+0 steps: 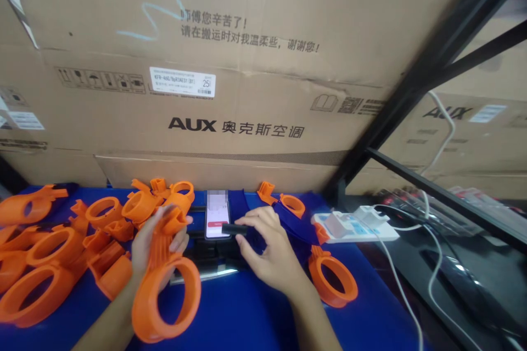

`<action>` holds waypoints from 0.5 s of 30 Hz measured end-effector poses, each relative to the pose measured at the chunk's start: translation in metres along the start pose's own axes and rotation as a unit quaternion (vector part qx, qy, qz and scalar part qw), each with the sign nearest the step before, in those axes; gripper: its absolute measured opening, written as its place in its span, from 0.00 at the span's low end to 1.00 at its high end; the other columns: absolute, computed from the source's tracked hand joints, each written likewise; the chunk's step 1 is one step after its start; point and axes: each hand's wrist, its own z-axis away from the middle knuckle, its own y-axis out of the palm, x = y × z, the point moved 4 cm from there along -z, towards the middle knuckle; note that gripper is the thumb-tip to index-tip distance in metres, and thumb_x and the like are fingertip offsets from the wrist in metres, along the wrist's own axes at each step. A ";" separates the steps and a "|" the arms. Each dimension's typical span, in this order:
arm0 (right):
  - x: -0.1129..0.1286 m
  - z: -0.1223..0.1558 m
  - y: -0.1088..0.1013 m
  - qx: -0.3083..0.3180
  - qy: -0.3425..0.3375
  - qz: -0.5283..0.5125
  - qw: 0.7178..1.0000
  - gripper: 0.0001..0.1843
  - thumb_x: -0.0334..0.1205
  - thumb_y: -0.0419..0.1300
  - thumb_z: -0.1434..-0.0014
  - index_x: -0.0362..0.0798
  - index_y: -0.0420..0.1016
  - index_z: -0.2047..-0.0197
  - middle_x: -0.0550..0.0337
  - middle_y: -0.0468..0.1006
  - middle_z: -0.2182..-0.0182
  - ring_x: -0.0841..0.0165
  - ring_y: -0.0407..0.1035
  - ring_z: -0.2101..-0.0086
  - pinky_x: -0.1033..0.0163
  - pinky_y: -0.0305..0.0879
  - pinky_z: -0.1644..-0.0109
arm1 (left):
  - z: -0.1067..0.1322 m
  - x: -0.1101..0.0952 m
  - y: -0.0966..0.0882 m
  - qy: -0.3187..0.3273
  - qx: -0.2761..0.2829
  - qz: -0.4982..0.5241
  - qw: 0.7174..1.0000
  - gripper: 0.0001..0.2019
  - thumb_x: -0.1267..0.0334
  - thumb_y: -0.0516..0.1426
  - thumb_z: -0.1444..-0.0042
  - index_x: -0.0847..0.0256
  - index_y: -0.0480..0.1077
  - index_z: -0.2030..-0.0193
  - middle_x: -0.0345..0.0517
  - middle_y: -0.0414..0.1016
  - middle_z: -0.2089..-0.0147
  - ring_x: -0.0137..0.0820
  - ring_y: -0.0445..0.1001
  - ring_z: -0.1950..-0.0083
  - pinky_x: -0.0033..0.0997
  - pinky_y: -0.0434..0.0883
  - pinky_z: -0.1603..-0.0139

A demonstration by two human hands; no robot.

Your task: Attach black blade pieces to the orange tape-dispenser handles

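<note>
My left hand is closed around an orange plastic ring part, its stem in my fingers and its big ring hanging toward me. My right hand pinches a small black bar just in front of a phone with a lit screen that lies on the blue table. A dark flat object lies under both hands.
Several orange ring parts are heaped at the left, with more behind and one at my right wrist. A white power strip with plugs and cables lies at right. A large cardboard box walls the back; a black metal frame stands right.
</note>
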 end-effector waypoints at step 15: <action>0.022 0.018 0.090 0.211 -0.060 0.015 0.975 0.12 0.46 0.66 0.36 0.52 0.77 0.51 0.54 0.69 0.53 0.56 0.61 0.50 0.51 0.59 0.47 | 0.011 0.007 0.008 -0.035 0.092 0.061 0.993 0.12 0.54 0.58 0.37 0.60 0.76 0.58 0.48 0.77 0.69 0.27 0.67 0.78 0.28 0.67 0.75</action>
